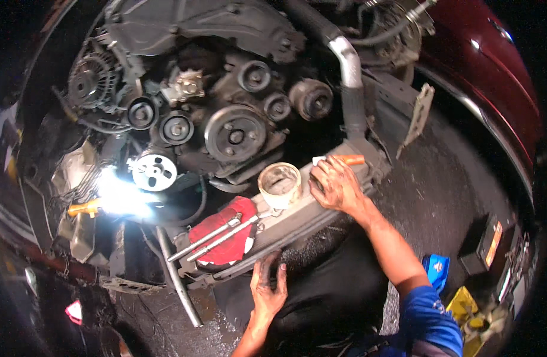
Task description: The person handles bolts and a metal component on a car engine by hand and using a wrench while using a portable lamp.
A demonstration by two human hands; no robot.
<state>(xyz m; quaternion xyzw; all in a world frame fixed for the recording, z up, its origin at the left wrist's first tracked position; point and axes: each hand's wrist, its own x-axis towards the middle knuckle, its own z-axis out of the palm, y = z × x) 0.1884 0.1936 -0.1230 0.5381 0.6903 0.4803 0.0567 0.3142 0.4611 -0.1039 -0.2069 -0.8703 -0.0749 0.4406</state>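
My right hand (pixel 337 185) is over the front crossmember (pixel 273 229), its fingers curled against a slim orange-and-white tube (pixel 350 159). Part of that tube is hidden behind the fingers. Just left of this hand stands a round, stained cream container (pixel 280 185), open at the top. My left hand (pixel 268 290) is held up near the crossmember's lower edge, thumb and fingers apart, with nothing in it; its fingertips are blackened. Up and left of it, a red cloth (pixel 230 223) lies on the crossmember. Two long metal socket-wrench tools (pixel 217 236) rest across the cloth.
Ahead is an engine with several pulleys (pixel 235 133). A bright work lamp with an orange handle (pixel 85 207) glares at left. One metal pipe (pixel 179 278) sticks out toward me. On the floor at right are a black box (pixel 483 244) and a blue packet (pixel 436 271).
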